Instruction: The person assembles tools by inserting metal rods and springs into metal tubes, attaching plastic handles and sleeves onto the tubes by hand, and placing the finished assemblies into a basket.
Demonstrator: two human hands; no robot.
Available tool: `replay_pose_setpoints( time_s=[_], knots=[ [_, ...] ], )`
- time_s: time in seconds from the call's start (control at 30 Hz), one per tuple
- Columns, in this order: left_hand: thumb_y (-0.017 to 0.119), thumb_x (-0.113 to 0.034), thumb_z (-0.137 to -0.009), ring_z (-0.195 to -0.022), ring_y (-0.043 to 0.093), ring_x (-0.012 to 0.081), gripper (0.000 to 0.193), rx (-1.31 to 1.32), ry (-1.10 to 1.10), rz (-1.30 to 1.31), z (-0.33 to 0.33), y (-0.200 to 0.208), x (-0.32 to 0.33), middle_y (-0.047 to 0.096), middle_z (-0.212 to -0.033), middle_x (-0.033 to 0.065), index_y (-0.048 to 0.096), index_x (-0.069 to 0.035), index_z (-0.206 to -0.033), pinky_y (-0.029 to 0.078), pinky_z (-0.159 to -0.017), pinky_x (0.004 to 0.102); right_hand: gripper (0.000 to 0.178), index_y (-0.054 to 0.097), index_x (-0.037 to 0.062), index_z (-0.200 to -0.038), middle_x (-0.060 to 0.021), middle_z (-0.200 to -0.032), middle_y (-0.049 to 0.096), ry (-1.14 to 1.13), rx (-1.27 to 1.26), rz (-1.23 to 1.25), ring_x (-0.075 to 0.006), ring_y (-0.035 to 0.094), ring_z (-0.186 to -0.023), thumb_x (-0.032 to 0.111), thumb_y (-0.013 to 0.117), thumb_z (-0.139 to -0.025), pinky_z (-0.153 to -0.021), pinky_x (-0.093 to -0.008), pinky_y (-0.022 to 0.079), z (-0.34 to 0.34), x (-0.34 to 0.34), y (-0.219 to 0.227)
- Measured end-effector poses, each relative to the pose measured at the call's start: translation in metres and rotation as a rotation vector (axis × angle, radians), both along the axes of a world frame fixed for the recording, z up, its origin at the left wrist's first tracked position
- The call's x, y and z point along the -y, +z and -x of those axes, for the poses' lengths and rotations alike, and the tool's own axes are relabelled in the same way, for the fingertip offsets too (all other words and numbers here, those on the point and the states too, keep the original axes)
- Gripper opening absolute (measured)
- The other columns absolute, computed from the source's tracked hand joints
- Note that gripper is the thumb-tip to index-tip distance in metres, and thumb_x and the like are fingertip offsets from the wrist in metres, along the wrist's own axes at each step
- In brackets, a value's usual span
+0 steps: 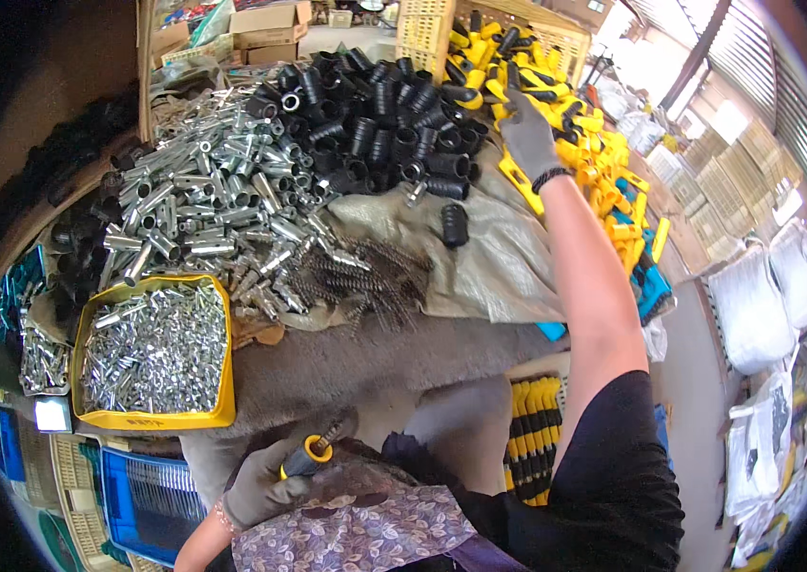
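Observation:
In my gloved left hand (268, 488), close to my lap, is a yellow-and-black tool handle (304, 459). A thin, spring-like metal piece (331, 432) sticks out of its yellow-rimmed end. My gloved right hand (529, 136) is stretched far forward, its fingertips touching the heap of yellow-and-black handles (603, 176). Those fingers look extended, though their tips partly blend into the heap. Left of that hand lies a pile of black ribbed sleeves (379, 119). One loose black sleeve (455, 225) rests on the pale cloth (508, 262).
Shiny metal tubes (203, 191) are heaped at left, beside dark springs (356, 276). A yellow bin (230, 357) of small metal parts stands at the bench's front edge. Below are a blue crate (112, 500) and stacked yellow-and-black handles (535, 429). White sacks (751, 310) stand at right.

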State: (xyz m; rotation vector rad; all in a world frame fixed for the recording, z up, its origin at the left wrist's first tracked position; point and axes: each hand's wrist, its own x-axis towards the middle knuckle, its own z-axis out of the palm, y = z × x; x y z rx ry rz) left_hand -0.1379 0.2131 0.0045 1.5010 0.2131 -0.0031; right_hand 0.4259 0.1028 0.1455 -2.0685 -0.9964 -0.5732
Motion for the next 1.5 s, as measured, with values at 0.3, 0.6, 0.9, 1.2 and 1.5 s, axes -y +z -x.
replay_pose_setpoints(
  time_s=[0.3,0.6,0.9,1.2,1.5],
  knots=[
    [0.064,-0.032,-0.092,-0.088,0.054,0.0091,0.049,0.009,0.164,-0.174,0.013,-0.006,-0.010,0.062,-0.099,0.0047,0.054,0.004,-0.123,0.047,-0.079,0.0259,0.038,0.062,0.0112,-0.122,-0.0168,-0.110,0.068,-0.069,0.046,0.062,-0.0330,0.064,-0.103,0.026,0.062,-0.087,-0.089,-0.0386,0.050,0.001,-0.050,0.033],
    [0.068,-0.028,-0.089,-0.099,0.053,0.0120,0.049,0.040,0.148,-0.190,0.023,-0.005,0.001,0.061,-0.106,0.0060,0.053,0.002,-0.125,0.045,-0.088,0.0292,0.047,0.052,0.0009,-0.128,-0.0082,-0.106,0.063,0.174,-0.353,-0.205,-0.0141,0.063,-0.092,0.005,0.067,-0.084,-0.081,-0.0269,0.052,0.248,0.114,0.006],
    [0.073,-0.038,-0.086,-0.085,0.055,0.0117,0.056,0.115,0.093,-0.311,0.056,0.010,0.026,0.062,-0.093,0.0053,0.055,0.001,-0.123,0.047,-0.076,0.0279,0.041,0.059,-0.0011,-0.116,-0.0050,-0.095,0.064,0.787,-0.929,0.444,-0.0090,0.063,-0.080,0.017,0.075,-0.082,-0.069,-0.0229,0.053,0.378,0.096,-0.003],
    [0.060,-0.024,-0.096,-0.070,0.046,0.0015,0.042,-0.172,-0.208,0.439,0.089,0.000,0.007,0.055,-0.089,-0.0012,0.051,0.000,-0.129,0.038,-0.058,0.0162,0.039,0.063,0.0064,-0.109,-0.0064,-0.107,0.063,1.201,0.425,0.563,-0.0233,0.061,-0.098,0.017,0.069,-0.072,-0.087,-0.0379,0.051,0.414,0.087,-0.019],
    [0.072,-0.042,-0.083,-0.070,0.056,0.0078,0.052,-0.022,-0.110,0.079,0.089,0.015,0.024,0.060,-0.078,-0.0016,0.057,-0.002,-0.113,0.045,-0.057,0.0247,0.028,0.061,0.0062,-0.106,-0.0071,-0.095,0.061,1.147,0.051,0.546,-0.0209,0.061,-0.086,0.019,0.067,-0.082,-0.079,-0.0361,0.053,0.432,0.079,-0.023]
  ],
)
